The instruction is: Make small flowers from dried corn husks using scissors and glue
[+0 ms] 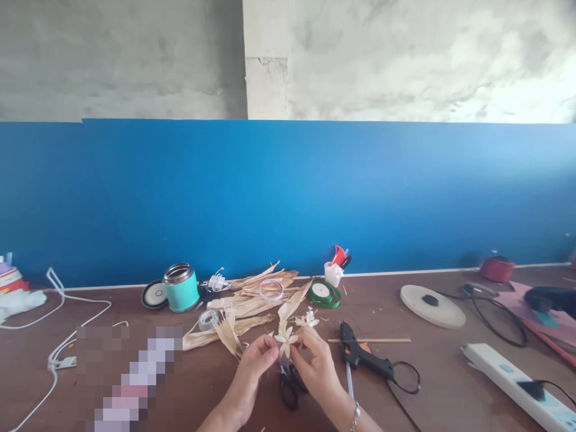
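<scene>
A small cream flower (286, 341), which looks made of dried husk, is pinched between my two hands above the brown table. My left hand (254, 367) grips its left side with thumb and fingertips. On the opposite side my right hand (317, 360) closes on a petal. Black-handled scissors (288, 390) lie under the hands, their blades partly hidden. Another pale flower (308, 320) rests just beyond my right fingers. Dried corn husks (245, 306) are heaped behind my hands. A black glue gun (365, 354) lies to the right, with a thin wooden stick (387, 341) by it.
A teal metal jar (181, 289), clear tape roll (208, 320), green ribbon spool (324, 294) and white cup of pens (333, 273) stand along the back. At right are a round lid (432, 306), a power strip (517, 384) and cables. White cords (57, 348) trail at left.
</scene>
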A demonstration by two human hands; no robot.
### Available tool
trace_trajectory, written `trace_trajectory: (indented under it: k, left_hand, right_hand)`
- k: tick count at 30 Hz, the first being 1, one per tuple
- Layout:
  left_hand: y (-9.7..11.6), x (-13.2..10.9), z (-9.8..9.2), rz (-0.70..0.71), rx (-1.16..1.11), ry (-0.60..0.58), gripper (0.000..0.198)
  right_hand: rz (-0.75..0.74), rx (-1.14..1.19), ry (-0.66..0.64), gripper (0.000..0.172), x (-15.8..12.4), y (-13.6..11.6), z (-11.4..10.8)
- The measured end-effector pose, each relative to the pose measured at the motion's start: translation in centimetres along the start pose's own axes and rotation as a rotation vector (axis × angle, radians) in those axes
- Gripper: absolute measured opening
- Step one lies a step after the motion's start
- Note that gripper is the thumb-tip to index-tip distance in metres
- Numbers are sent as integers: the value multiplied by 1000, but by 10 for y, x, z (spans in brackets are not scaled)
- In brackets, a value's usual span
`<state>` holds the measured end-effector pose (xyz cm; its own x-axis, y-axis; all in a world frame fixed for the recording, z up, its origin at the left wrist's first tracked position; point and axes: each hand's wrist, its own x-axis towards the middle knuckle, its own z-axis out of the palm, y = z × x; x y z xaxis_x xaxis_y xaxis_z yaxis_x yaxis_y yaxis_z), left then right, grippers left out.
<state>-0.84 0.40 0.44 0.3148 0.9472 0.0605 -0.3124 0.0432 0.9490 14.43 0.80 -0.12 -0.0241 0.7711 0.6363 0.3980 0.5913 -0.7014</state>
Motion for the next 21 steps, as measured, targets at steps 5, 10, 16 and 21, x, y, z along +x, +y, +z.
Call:
trace_trajectory:
  k: [5, 10, 16, 21]
  left_hand:
    - [-9, 2, -1, -138, -86, -36, 34]
    - [-12, 2, 2, -134, -111, 10, 35]
    - [-12, 2, 4, -133, -89, -8, 36]
    - [-9, 1, 4, -124, -66, 18, 35]
  right_hand:
    - [-103, -125, 14, 14, -3, 3, 0]
    - [-154, -188, -10, 17, -4, 1, 1]
    - [-211, -274, -40, 19, -5, -2, 1]
    - [-171, -272, -12, 17, 1, 1, -4]
